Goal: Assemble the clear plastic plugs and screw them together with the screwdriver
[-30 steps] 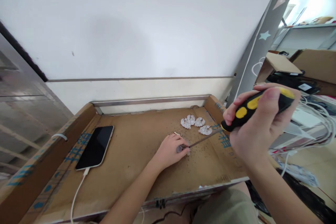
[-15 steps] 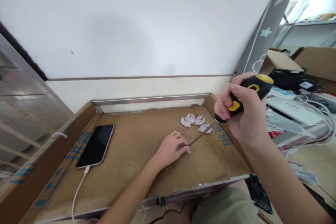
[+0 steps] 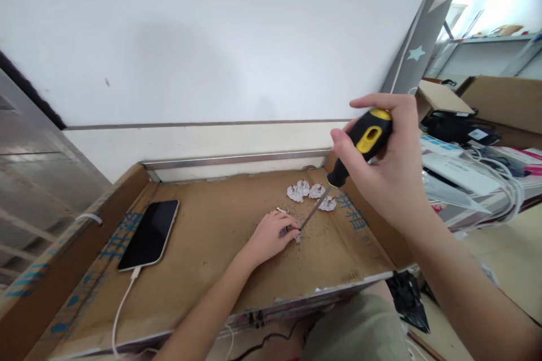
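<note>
My right hand [image 3: 392, 161] holds a black and yellow screwdriver [image 3: 367, 138] by its handle, with the index finger lifted off the grip. The metal shaft slants down to the left, and its tip meets a small clear plastic piece [image 3: 298, 238] between the fingers of my left hand [image 3: 271, 237]. That hand is closed around the piece and rests on the cardboard [image 3: 203, 225]; its fingers hide most of the part. Beyond the shaft lie several clear scalloped plastic pieces [image 3: 294, 193] with metal pins standing up from them. A small pale bit [image 3: 281, 211] lies just behind my left fingers.
Dark specks are scattered on the cardboard around my left hand. A phone [image 3: 149, 235] with a white charging cable [image 3: 119, 304] lies at the left. Cardboard side walls [image 3: 91, 223] edge the surface. Boxes and cables [image 3: 466, 175] crowd the right side.
My right hand has turned on the handle, from fingers wrapped around it to a looser hold with the index finger raised. The screwdriver stands steeper. My left hand keeps its hold.
</note>
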Demonstrator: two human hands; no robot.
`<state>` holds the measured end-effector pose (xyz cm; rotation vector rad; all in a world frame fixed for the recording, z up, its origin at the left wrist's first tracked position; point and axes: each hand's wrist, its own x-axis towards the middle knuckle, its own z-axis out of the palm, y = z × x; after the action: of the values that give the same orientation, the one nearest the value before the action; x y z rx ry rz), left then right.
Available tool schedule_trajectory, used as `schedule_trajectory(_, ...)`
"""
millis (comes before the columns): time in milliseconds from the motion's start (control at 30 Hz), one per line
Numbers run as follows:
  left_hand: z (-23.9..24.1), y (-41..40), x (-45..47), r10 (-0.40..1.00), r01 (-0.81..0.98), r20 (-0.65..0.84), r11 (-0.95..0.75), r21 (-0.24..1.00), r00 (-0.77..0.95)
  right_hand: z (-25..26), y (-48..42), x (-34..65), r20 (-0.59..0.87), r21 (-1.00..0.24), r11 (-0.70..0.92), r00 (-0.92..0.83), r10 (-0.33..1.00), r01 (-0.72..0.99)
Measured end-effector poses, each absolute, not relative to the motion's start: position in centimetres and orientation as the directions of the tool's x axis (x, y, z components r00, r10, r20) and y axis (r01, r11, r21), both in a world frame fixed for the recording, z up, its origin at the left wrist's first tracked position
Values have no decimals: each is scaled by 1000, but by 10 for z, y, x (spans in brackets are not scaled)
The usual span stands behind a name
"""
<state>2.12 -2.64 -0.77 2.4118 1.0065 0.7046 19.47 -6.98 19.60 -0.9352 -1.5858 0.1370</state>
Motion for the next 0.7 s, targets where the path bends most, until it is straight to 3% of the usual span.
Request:
schedule_trajectory(133, -7, -28, 21, 745, 531, 285, -642, 553, 604, 193, -66, 190, 760, -648, 755, 26, 649, 107)
schedule_trajectory(267, -6, -28, 22, 743, 539, 283, -646, 540, 606, 194, -53, 193, 685, -709, 694, 110, 720, -125)
schedule_trajectory(367, -6, -28, 22, 743, 544, 282, -647, 534, 607, 200, -47, 202, 572, -803, 526, -114, 812, -279)
schedule_trajectory(433, -5, -28, 22, 745, 546, 284, -646, 534, 603, 204, -46, 208, 504, -856, 410, -329, 799, -316)
schedule_trajectory(500, -5, -28, 22, 745, 544, 288, -646, 536, 601, 207, -46, 211, 472, -881, 403, -410, 781, -246)
schedule_trajectory(567, -6, -28, 23, 748, 542, 291, -643, 541, 597, 208, -49, 210, 525, -839, 544, -249, 814, 7)
schedule_trajectory(633, -6, -28, 23, 751, 543, 285, -638, 546, 596, 209, -56, 204, 675, -675, 635, -32, 737, 376)
schedule_trajectory(700, -6, -28, 23, 755, 548, 274, -632, 549, 596, 208, -65, 197, 789, -501, 632, 12, 615, 591)
